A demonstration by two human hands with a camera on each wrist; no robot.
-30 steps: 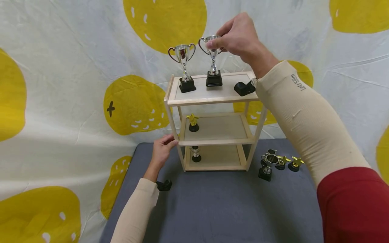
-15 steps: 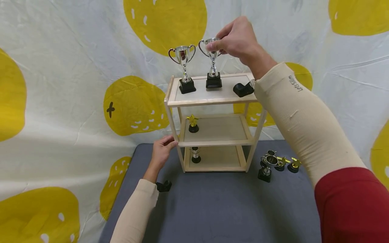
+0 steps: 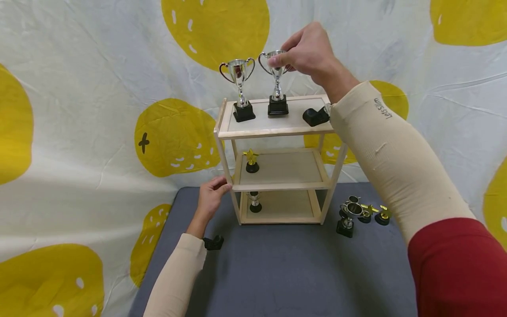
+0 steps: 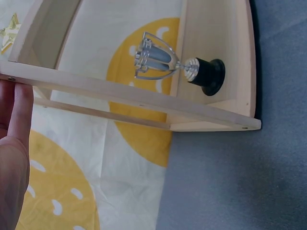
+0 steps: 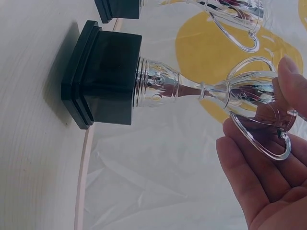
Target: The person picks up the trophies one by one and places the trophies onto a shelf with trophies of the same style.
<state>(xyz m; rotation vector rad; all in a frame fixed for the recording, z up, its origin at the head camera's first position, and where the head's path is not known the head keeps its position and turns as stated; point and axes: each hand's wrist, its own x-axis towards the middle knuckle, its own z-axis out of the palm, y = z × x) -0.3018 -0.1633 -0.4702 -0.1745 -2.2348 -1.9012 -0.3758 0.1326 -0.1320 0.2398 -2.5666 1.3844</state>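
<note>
The right hand [image 3: 309,50] is raised over the top tier of the 3-tier pale wooden shelf unit [image 3: 277,130]; its fingertips [image 5: 288,76] pinch the bowl rim of a silver 2-handled trophy cup on a square black base [image 3: 277,83], thumb on the near side; fingers curled, not a full fist. The base of this cup sits flat on the top tier, approx. centre; cup upright. Just left of it stands a 2nd silver 2-handled cup on a black base [image 3: 240,88], near but apart, untouched. A black wrist-cam mount [image 3: 315,116] shows at the right wrist, over the right part of the top tier.

The left hand [image 3: 211,196] rests against the front-left post of the unit at mid-tier height; fingers [image 4: 21,110] lie fairly straight along the wood in the left wrist view; whether the thumb wraps the post cannot be told.

Mid tier: 1 small gold star figure on a round black base [image 3: 251,160], left side. Bottom tier: 1 small silver cup on a round black base [image 3: 255,201], left side.

The unit stands on a dark grey mat [image 3: 277,273]; right of the unit, on the mat, a cluster of small silver cups and gold star figures [image 3: 362,213]. Behind: a white cloth w/ large yellow blobs [image 3: 79,88].
</note>
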